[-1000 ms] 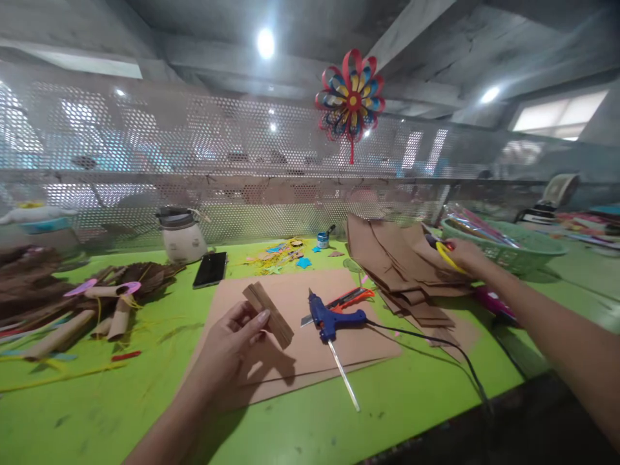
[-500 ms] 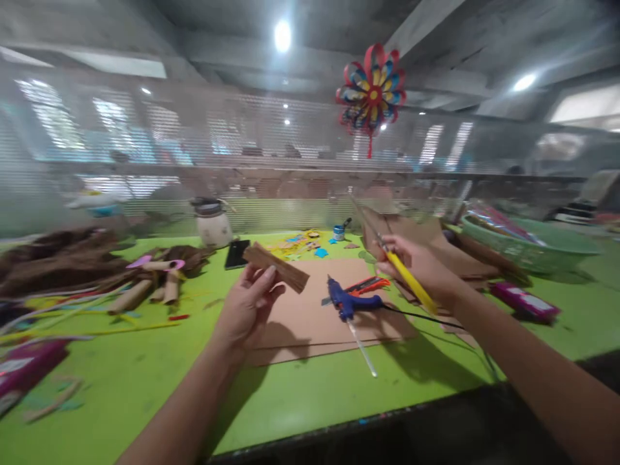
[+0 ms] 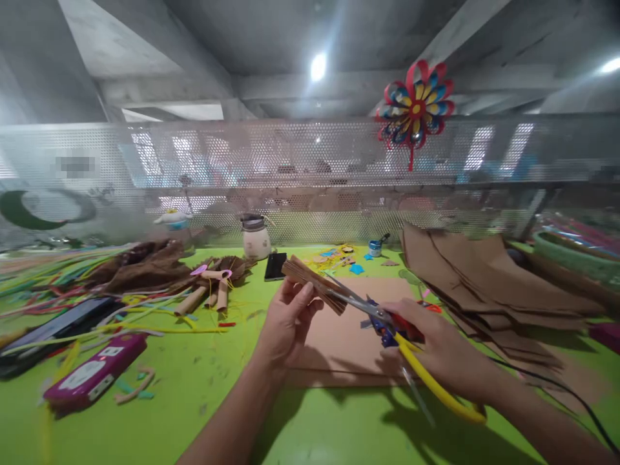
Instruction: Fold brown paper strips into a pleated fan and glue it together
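Left hand (image 3: 287, 318): our grip pinches the folded paper strip (image 3: 310, 279) above the brown sheets (image 3: 332, 342).
Right hand (image 3: 438, 345): our grip is closed round the scissors (image 3: 429, 380), blades parted at the strip.
Glue gun (image 3: 379, 326): below our scissors.

"How does the folded paper (image 3: 312, 283) look?"
"Brown, narrow and layered, held above the bench (image 3: 159, 429), slanting down to the right."
"And the scissors (image 3: 380, 314)?"
"Metal blades parted, yellow on the handles, pointing left at the paper's right part."
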`<state>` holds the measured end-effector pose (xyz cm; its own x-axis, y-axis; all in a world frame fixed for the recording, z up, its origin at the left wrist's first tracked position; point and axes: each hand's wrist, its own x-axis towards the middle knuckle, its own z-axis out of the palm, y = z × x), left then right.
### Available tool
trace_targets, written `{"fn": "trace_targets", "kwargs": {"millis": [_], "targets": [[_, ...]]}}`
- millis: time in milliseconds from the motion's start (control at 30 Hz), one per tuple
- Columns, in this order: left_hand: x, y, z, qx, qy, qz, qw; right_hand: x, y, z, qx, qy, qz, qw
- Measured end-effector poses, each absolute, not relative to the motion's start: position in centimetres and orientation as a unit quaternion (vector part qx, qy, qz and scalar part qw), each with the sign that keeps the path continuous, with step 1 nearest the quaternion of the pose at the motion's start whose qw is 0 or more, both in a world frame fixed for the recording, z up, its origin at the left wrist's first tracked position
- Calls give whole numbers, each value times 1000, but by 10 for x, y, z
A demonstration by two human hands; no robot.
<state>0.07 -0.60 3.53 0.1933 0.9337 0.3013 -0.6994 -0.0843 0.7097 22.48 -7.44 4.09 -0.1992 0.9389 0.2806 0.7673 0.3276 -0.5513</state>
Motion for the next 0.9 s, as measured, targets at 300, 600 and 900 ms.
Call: {"fn": "trace_targets", "kwargs": {"millis": [300, 600, 900], "targets": [[7, -11, 35, 426, 156, 610, 650, 227, -83, 41, -549, -776, 130, 283], [8, -12, 35, 429, 153, 613, 646, 228, -90, 42, -545, -779, 107, 292], [8, -10, 33, 433, 149, 611, 645, 229, -92, 38, -551, -781, 77, 283]]}}
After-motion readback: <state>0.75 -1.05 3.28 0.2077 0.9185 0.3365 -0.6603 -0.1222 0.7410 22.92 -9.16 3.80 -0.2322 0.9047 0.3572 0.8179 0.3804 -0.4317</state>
